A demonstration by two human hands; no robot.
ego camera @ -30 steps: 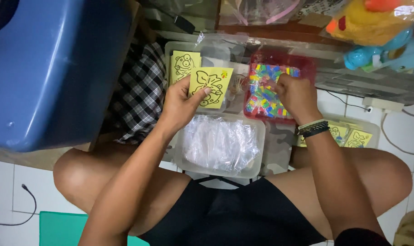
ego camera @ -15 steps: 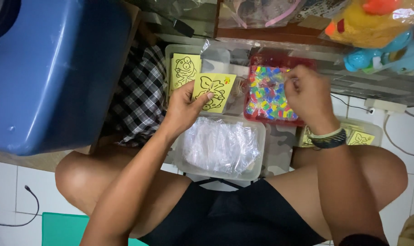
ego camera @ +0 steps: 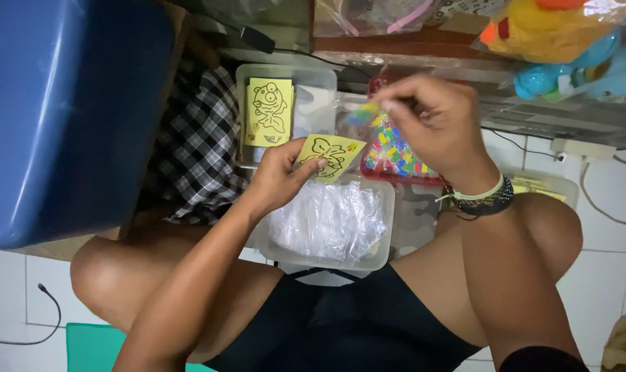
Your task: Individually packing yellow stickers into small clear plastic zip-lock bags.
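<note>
My left hand [ego camera: 280,176] holds a small yellow card [ego camera: 331,155] with a black outline drawing, tilted over the containers. My right hand [ego camera: 433,124] hovers to the right of the card with its fingers pinched on a small blurred colourful piece [ego camera: 365,114]. Under that hand sits a red tray [ego camera: 401,160] full of several small multicoloured pieces. Another yellow card with a fish drawing [ego camera: 269,111] lies in a clear container [ego camera: 313,89] further away. A clear box holding clear plastic bags [ego camera: 330,222] rests between my knees.
A large blue bin [ego camera: 58,110] fills the left side, with checked cloth [ego camera: 199,148] beside it. Plush toys in plastic [ego camera: 568,41] lie at the top right. More yellow cards sit in a container [ego camera: 544,184] behind my right wrist. White tiled floor lies around.
My right hand has lifted off the red tray with a small piece pinched in its fingers. My left hand lowered and tilted the yellow card toward me.
</note>
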